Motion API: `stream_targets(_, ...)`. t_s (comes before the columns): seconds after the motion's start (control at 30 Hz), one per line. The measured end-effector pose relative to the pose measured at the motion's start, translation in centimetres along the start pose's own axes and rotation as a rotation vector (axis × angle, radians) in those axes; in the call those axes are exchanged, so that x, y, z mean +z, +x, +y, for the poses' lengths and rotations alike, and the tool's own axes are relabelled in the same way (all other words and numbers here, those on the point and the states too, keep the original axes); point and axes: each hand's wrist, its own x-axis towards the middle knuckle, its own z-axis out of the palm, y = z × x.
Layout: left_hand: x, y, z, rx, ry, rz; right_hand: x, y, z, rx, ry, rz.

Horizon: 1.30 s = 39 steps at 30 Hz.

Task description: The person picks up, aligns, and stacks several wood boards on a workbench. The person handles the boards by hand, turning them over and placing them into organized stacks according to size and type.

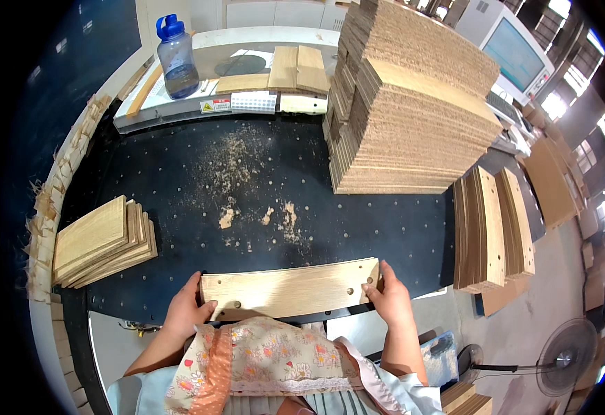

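Observation:
A light wood-grain board [285, 287] with several drilled holes lies crosswise in front of me, at the near edge of the black table. My left hand [188, 308] grips its left end, thumb on the top face. At the other end, my right hand [390, 297] holds it the same way, thumb close to the holes. Whether a second board lies beneath it I cannot tell. A short stack of wood-grain boards [102, 242] rests on the table's left side. Standing at the back right is a tall stack of chipboard panels [413, 131].
Sawdust and chips [233, 166] litter the black perforated table [157, 159]. Behind it a ledge carries a blue-lidded bottle [178, 66] and board pieces [295, 68]. Drilled boards [479, 232] stand stacked off the right edge. A monitor [513, 52] and a fan [562, 360] are farther right.

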Motion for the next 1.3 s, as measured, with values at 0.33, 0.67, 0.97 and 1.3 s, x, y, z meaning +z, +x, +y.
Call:
stream_targets(0.33, -2.5, 9.4, -3.7, 0.033, -0.267, 0.304, 6.0, 12.2, -5.2, -0.081, 0.170, 0.010)
stream_targets(0.67, -0.9, 10.8, -4.6, 0.344, -0.407, 0.669, 12.4, 14.5, -5.4, -0.217, 0.840, 0.155)
stream_targets(0.97, -4.7, 7.3, 2.6, 0.540, 0.632, 0.575, 6.5, 10.8, -10.7, -0.575, -0.036, 0.435)
stream_targets(1.3, -4.5, 9.5, 5.5, 0.440, 0.853, 0.129, 9.4, 7.4, -13.8, -0.762, -0.359, 0.304)
